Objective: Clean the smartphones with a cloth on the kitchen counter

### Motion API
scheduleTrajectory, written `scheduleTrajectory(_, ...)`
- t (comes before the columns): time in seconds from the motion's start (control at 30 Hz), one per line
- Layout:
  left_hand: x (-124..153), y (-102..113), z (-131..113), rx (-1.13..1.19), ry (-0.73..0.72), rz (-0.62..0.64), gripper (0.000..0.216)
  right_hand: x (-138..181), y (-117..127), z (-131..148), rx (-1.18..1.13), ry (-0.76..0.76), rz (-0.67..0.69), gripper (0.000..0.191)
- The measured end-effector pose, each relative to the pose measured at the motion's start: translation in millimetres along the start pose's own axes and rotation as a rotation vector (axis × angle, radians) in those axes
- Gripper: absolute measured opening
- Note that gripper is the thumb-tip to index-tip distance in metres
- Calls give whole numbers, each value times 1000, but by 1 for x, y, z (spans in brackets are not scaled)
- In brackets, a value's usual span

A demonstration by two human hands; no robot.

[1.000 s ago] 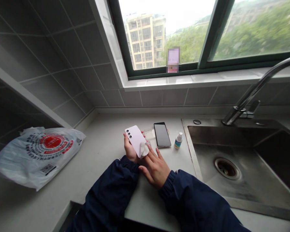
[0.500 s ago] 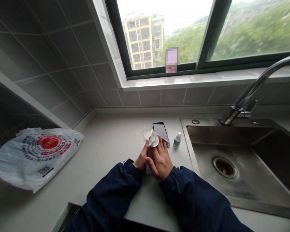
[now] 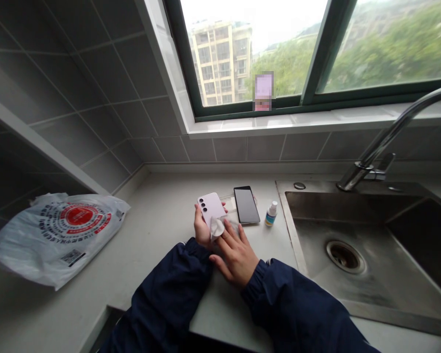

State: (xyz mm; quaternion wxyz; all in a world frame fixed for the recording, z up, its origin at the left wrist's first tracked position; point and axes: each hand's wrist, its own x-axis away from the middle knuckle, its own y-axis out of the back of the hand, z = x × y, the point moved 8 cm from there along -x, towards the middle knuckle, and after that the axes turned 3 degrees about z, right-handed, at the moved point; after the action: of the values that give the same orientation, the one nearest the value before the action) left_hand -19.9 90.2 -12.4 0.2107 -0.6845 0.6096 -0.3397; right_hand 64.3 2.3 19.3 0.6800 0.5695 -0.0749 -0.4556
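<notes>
on the left part of the counter (image 3: 161, 196) lies a plastic bag (image 3: 77, 220), apart from our work. next comes our left hand (image 3: 201, 229), curled around the light phone (image 3: 211, 203); the phone seems lifted above the counter, back side up, held by its two long edges. over its near part is the tissue (image 3: 216, 227), and our right hand (image 3: 237, 252) presses stretched fingers against it; whether they also pinch it, we cannot tell. we judge that the wiping is under way and not yet finished, because the tissue is still on the back; how clean the surface is, we cannot see. further right, what seems a clear case (image 3: 231, 202) lies beside the dark phone (image 3: 247, 203), both untouched, and a bottle (image 3: 271, 214) stands upright near the sink (image 3: 292, 230). half a second ago, tissue and fingers hid the camera end; now the three lenses are visible and the tissue is nearer to us.
</notes>
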Motion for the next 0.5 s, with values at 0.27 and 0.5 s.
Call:
scheduleTrajectory(0.27, -3, 9, -9, 55, -107, -60, 75, 2, -1, -8, 33, -87, -37, 61)
scheduleTrajectory(0.5, -9, 24, -9, 60, -102, -179, 77, 1, -6, 6, -52, 51, 63, 58)
